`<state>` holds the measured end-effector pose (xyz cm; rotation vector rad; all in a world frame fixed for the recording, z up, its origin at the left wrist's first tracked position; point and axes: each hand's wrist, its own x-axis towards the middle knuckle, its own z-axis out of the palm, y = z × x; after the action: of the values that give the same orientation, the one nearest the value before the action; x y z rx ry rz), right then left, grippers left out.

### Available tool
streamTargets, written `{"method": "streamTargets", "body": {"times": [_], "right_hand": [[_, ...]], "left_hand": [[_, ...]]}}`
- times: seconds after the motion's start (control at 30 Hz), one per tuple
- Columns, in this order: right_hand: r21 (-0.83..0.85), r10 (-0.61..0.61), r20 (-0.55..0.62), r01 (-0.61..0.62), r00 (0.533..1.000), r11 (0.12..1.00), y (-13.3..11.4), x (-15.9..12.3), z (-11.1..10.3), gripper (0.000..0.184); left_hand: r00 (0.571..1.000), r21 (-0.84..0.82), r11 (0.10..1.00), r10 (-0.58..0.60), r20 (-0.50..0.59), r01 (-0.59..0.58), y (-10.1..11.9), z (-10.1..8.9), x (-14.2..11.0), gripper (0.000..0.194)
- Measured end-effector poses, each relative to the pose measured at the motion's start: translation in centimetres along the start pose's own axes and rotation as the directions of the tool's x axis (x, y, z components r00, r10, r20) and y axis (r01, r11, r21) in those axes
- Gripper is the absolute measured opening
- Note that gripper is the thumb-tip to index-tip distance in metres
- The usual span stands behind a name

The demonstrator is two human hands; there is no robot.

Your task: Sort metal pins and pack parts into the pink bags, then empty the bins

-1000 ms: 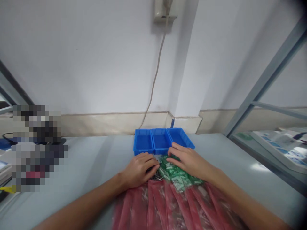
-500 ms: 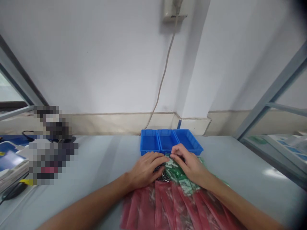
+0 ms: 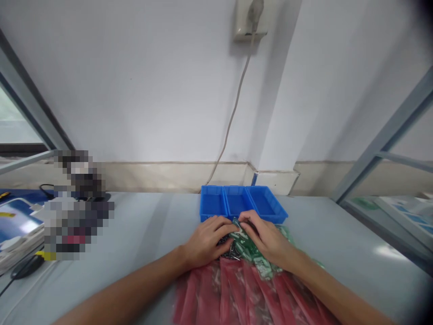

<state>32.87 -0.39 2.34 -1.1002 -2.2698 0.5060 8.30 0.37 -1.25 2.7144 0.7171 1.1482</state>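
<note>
In the head view, my right hand (image 3: 265,239) pinches the top edge of a crinkled, see-through green plastic bag (image 3: 248,250) with pale marks or pieces. My left hand (image 3: 209,239) curls in from the left, its index fingertip at the same bag's edge. Small dark metal parts (image 3: 233,253) show between the left thumb and the green bag; their exact kind is too small to tell. Clear bags with red stripes (image 3: 233,289) lie in a row nearest me, below both hands.
Three joined blue plastic bins (image 3: 213,216) stand just beyond my hands. A cable (image 3: 233,113) runs down the wall from a socket. At left are a dark mouse (image 3: 29,266), cables and a blurred patch. Metal frame posts (image 3: 379,140) flank the table (image 3: 142,221).
The view has tilted slightly, so the scene sits a little lower and further right. My right fingers have come down closer to the left fingertips at the green bag's edge.
</note>
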Motion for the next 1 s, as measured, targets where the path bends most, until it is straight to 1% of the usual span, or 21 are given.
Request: {"method": "streamTargets", "body": {"times": [0.33,0.47,0.6,0.67,0.73,0.83,1.0], "right_hand": [[-0.069,-0.018,0.036,0.02,0.999,0.997,-0.28,0.06,-0.05,0.017],[-0.077,-0.088,0.053,0.092,0.995,0.993,-0.3,-0.04,-0.47,0.021],[-0.075,-0.174,0.047,0.177,0.984,0.981,-0.1,-0.13,-0.78,0.024],[-0.093,-0.191,0.059,0.196,0.98,0.976,0.02,-0.18,-0.74,0.026],[-0.13,-0.192,0.061,0.199,0.979,0.971,0.17,-0.21,-0.57,0.025],[-0.162,-0.209,0.045,0.213,0.977,0.963,0.4,-0.23,-0.3,0.018],[-0.146,-0.227,0.038,0.23,0.973,0.962,0.52,-0.31,-0.16,0.016]], "left_hand": [[0.999,0.008,1.0,0.015,-0.046,-0.015,-0.21,-0.01,0.06,0.022],[0.998,-0.016,1.0,-0.021,-0.063,0.02,-0.01,-0.14,0.07,0.017],[0.991,-0.009,0.998,-0.064,-0.118,0.063,0.17,-0.26,0.07,0.011],[0.987,-0.009,0.997,-0.075,-0.143,0.075,0.14,-0.27,0.07,0.011],[0.984,-0.013,0.997,-0.083,-0.161,0.082,0.08,-0.26,0.09,0.012],[0.983,-0.027,0.996,-0.084,-0.161,0.081,0.04,-0.29,0.15,0.013],[0.988,-0.052,0.994,-0.102,-0.115,0.097,0.08,-0.45,0.18,0.013]]}}
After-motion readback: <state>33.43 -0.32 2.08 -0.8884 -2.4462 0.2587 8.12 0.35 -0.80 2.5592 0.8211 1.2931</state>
